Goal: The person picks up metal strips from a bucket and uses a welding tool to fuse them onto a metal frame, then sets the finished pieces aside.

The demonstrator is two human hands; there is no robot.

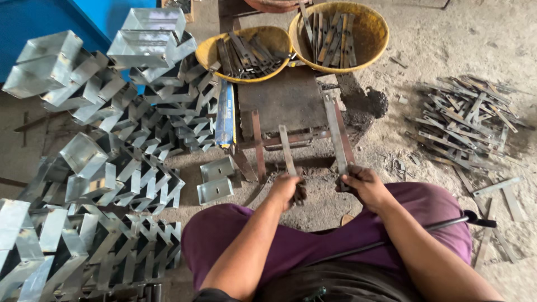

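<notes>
At lower centre of the frame, the left hand (286, 189) is clenched around the near end of a short flat metal strip (287, 149). Just beside it, the right hand (362, 184) grips a longer metal strip (335, 133), both strips pointing toward the yellow baskets (373, 33) at the top.

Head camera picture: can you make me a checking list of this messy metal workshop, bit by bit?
Surface: dusty concrete floor with a rusty metal work block.
Job's things: left hand holds one flat metal strip; right hand holds another strip.
Clutter: two yellow basins of strips, loose strip pile, stacks of folded shiny brackets.
Grip: both hands closed on strips.
Cables: nothing seen for certain; a thin black rod or hose lies across the lap.
Surroundings: blue panel at upper left.
</notes>
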